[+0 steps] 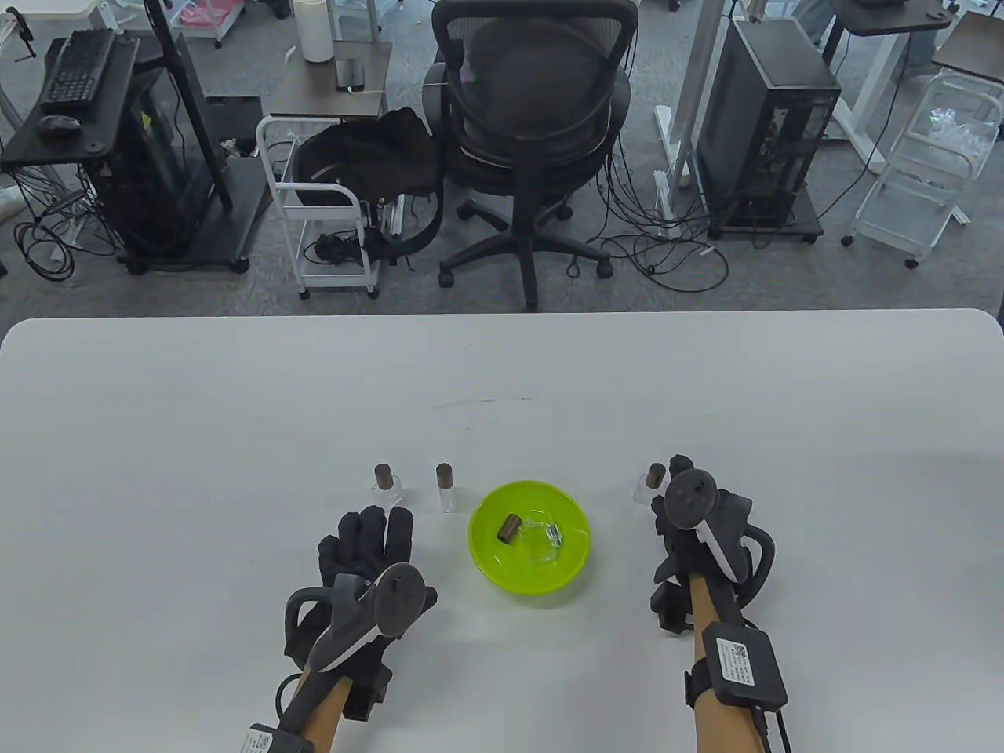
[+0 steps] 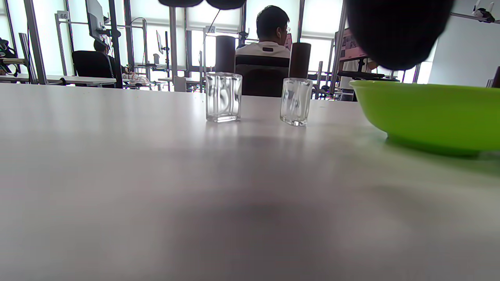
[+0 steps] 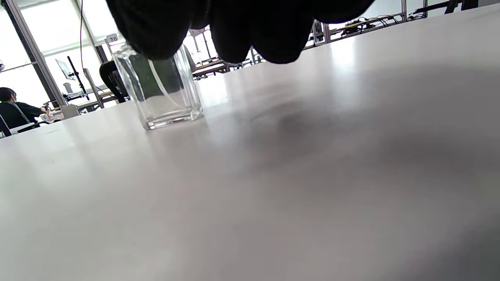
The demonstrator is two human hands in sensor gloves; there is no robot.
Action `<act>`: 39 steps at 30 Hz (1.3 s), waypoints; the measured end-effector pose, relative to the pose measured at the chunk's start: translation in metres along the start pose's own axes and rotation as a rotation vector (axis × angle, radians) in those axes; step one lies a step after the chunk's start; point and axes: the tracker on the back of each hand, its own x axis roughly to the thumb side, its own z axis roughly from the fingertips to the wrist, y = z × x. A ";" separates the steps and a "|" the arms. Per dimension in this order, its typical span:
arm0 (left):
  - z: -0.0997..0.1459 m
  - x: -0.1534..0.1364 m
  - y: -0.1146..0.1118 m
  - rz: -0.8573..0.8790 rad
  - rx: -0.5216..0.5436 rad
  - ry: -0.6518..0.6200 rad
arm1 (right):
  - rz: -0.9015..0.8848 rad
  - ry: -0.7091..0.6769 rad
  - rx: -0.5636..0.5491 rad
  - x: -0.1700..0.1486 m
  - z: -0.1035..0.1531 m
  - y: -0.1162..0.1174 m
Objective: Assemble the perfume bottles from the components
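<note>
Table view: left hand (image 1: pixel 369 549) lies flat on the white table (image 1: pixel 196 439), lower left of centre, fingers straight and holding nothing, just below two capped bottles, a square one (image 1: pixel 386 486) and a narrow one (image 1: pixel 445 488). Green bowl (image 1: pixel 530 538) at centre holds a loose brown cap (image 1: pixel 508 529), a clear uncapped bottle (image 1: pixel 541 541) and a small metal spray part, too small to make out. Right hand (image 1: pixel 694 510) is right of the bowl, fingertips at a third capped bottle (image 1: pixel 651 484); whether they touch it can't be told here. Left wrist view: both capped bottles stand upright mid-frame, apart from each other, bowl wall at right edge, a dark fingertip blur at top, nothing held. Right wrist view: fingers (image 3: pixel 250 27) hang from the top edge right over the clear bottle at upper left, seemingly at its top; actual grip hidden, can't tell if closed on it. Handling judgement: the glass is small, light, rigid, slick and breakable, and tips easily; take the bottle body by its flat sides low down, not by the cap, which may pull off. Cap and spray part are tiny, so a fingertip pinch from the bowl.
</note>
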 end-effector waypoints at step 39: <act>0.003 -0.003 0.002 0.002 -0.007 0.015 | 0.657 -0.399 0.071 0.175 0.095 0.045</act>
